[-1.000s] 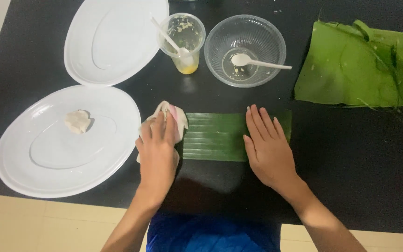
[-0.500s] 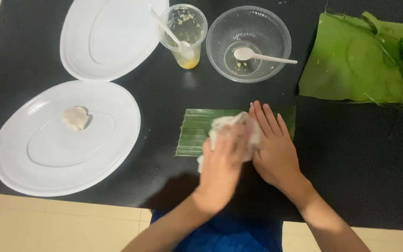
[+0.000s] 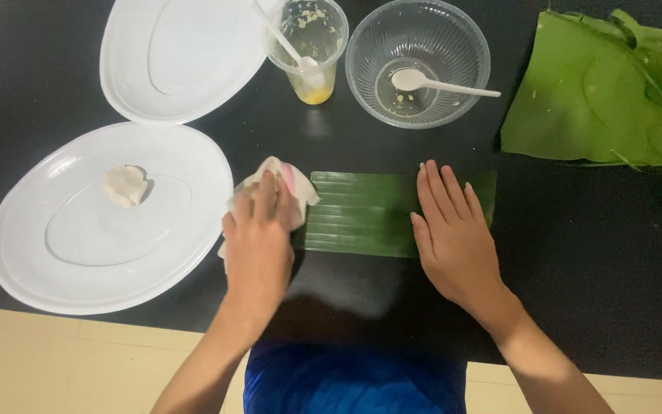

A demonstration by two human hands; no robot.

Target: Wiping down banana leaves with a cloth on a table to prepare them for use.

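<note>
Bare black table (image 3: 599, 253) lies open right of the leaf strip (image 3: 362, 218); white plate (image 3: 109, 222) crowds its left, cup (image 3: 309, 50) and bowl (image 3: 419, 61) stand beyond.

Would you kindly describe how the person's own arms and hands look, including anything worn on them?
Both forearms are bare, with no sleeves reaching into view. The left hand and the right hand carry no gloves, rings, watch or bracelets that can be seen. The fingers are slim, with short, unpainted nails. Below the arms, blue clothing shows at the table edge.

head cam | looks steeply down | near, perhaps arm's reach | single view
</note>
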